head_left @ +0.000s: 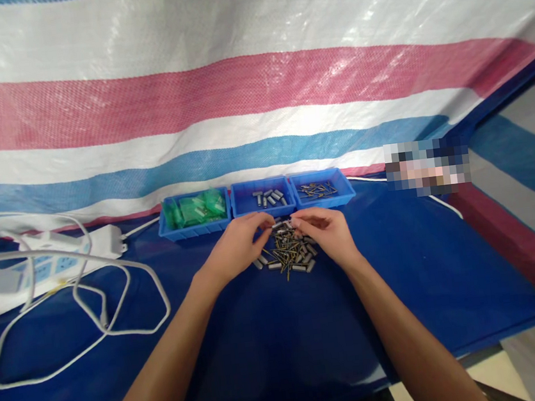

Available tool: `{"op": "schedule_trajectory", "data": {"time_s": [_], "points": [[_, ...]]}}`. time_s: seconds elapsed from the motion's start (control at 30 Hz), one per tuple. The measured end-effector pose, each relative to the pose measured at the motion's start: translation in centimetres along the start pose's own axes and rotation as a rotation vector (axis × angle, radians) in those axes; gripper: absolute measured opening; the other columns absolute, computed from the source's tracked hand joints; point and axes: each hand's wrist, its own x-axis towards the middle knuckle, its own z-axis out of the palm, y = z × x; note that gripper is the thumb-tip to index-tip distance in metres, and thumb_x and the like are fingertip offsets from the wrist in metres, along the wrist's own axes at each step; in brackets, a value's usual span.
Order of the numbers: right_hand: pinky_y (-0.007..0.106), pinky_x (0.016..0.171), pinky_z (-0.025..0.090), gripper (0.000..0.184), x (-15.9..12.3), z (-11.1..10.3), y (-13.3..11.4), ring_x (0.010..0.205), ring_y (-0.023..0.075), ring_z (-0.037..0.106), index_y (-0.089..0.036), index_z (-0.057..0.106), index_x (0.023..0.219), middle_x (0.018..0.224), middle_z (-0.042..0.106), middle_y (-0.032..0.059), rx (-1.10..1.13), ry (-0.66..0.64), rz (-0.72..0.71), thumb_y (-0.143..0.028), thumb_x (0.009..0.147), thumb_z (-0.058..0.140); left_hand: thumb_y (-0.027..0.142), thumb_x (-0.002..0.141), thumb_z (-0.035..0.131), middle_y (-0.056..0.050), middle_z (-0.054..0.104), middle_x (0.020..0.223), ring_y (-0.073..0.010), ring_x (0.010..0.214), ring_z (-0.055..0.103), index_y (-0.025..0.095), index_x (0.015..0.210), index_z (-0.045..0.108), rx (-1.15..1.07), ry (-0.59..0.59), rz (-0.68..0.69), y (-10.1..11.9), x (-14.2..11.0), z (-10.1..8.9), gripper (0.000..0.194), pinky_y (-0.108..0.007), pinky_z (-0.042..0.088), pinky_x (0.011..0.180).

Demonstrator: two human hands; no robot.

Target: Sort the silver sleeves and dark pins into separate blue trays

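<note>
My left hand (239,243) is at the left side of a pile, its thumb and fingertips drawn together in a pinch. Opposite it, my right hand (328,231) also pinches with thumb and forefinger. Whatever the fingertips hold is too small to make out. Below and between both hands lies the heap of brass-coloured screws (285,250), mixed with short grey metal cylinders (299,267). Just behind the hands stands a blue bin with several grey cylinders (274,196) inside. The blue bin (347,196) to its right holds thin screws (317,189).
A third blue bin (196,230) at the left contains green plastic packets (198,207). White power strips (62,262) and a looped white cable (140,331) lie on the left of the blue tabletop (285,353). A striped tarp (236,91) hangs behind the bins.
</note>
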Motion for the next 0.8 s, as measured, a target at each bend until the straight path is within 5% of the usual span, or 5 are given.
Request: {"op": "schedule_trajectory", "data": {"time_s": [0.2,0.53,0.8], "points": [[0.044,0.099,0.062,0.041,0.5,-0.8,0.0,0.104,0.0256,0.078,-0.027,0.076,0.121,0.123,0.078,0.0082,-0.048,0.288,-0.160,-0.041,0.084,0.082,0.011,0.096,0.061,-0.008,0.075,0.112,-0.0243,0.106,0.071,0.018,0.110,0.075,0.133,-0.117,-0.013,-0.9,-0.2,1.3,0.021,-0.035,0.054,0.098],[0.041,0.080,0.064,0.029,0.4,-0.4,0.1,0.082,0.0217,0.076,-0.025,0.076,0.108,0.112,0.079,0.0077,-0.061,0.247,-0.121,-0.044,0.086,0.079,0.012,0.096,0.058,-0.008,0.068,0.100,-0.0239,0.093,0.066,0.018,0.091,0.068,0.291,-0.220,-0.076,-0.7,-0.2,1.1,0.013,-0.033,0.053,0.080],[0.038,0.073,0.061,0.026,0.2,-0.1,0.1,0.074,0.0197,0.073,-0.025,0.075,0.105,0.102,0.080,0.0053,-0.058,0.211,-0.105,-0.043,0.087,0.077,0.009,0.096,0.055,-0.004,0.066,0.089,-0.0192,0.082,0.063,0.018,0.092,0.062,0.113,-0.172,-0.068,-1.5,-0.4,-0.3,0.012,-0.030,0.048,0.077]]}}
